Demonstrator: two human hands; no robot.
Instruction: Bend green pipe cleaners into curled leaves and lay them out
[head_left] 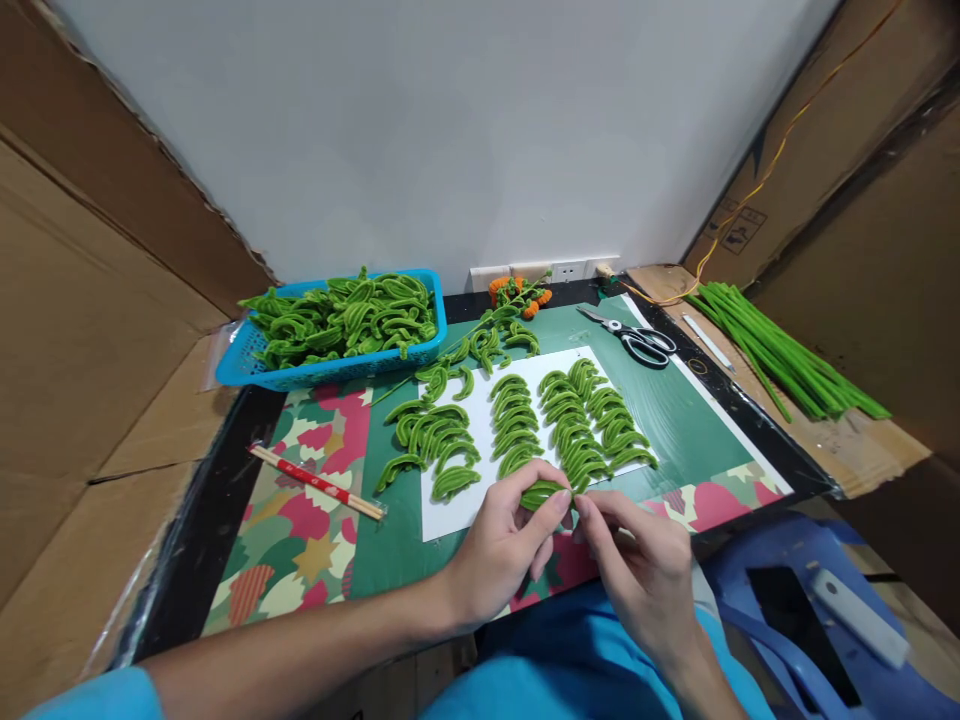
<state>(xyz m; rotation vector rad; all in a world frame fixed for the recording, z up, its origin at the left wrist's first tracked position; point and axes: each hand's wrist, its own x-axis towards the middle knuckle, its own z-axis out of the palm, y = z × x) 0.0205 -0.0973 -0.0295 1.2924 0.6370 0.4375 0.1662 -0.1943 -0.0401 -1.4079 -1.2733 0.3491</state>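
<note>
Near the table's front edge, my left hand (514,535) pinches a green pipe-cleaner leaf (541,494) between thumb and fingers. My right hand (637,555) is closed at the leaf's right end, thumb and forefinger pressed together on its tip. Just beyond the hands lies a white sheet of paper (480,400) with rows of similar curved, fuzzy green leaves (516,425) on it. Some leaves overlap the sheet's left edge. Behind the sheet rests a pipe-cleaner flower stem with orange blooms (510,290) and green leaves.
A blue basket (330,375) heaped with green leaves stands at the back left. Wrapped chopsticks (319,482) lie at the left, black-handled scissors (634,338) at the back right. Green pipe cleaners (787,350) and a white pen-like stick (709,342) lie farther right, by cardboard walls.
</note>
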